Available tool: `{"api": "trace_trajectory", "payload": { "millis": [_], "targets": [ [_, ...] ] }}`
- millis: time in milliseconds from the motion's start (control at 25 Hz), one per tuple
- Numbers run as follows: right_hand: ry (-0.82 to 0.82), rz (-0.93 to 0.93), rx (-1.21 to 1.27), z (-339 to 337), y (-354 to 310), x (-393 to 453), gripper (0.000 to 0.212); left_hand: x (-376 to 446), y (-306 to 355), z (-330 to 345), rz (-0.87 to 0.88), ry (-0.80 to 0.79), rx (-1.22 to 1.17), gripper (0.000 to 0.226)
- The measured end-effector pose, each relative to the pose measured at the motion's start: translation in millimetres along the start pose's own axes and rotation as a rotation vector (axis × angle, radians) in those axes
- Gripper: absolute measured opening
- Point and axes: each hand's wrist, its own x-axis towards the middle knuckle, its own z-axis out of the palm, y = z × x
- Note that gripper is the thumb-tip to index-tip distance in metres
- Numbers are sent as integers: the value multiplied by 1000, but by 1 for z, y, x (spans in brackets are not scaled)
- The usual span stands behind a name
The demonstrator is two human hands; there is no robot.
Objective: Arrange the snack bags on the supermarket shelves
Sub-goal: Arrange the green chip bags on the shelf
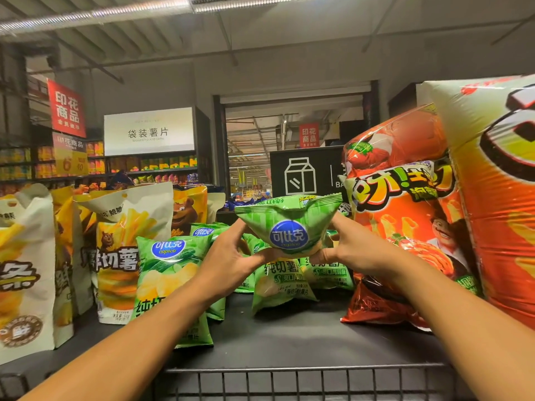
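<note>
Green snack bag (289, 224), frame centre, pinched by left hand (228, 256) and right hand (344, 247) above bare shelf (275, 340); lower edge hidden.

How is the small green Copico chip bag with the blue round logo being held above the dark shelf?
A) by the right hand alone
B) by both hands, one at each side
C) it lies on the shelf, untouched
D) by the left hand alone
B: the left hand and the right hand each grip one side of the small green chip bag, lifted clear of the dark shelf.
</note>
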Motion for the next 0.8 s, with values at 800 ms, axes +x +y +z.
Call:
{"api": "trace_trajectory", "payload": {
  "millis": [800],
  "targets": [
    [319, -127, -407, -12, -10, -3, 104, 7, -12, 0, -84, 249, 115, 91]
  ]
}}
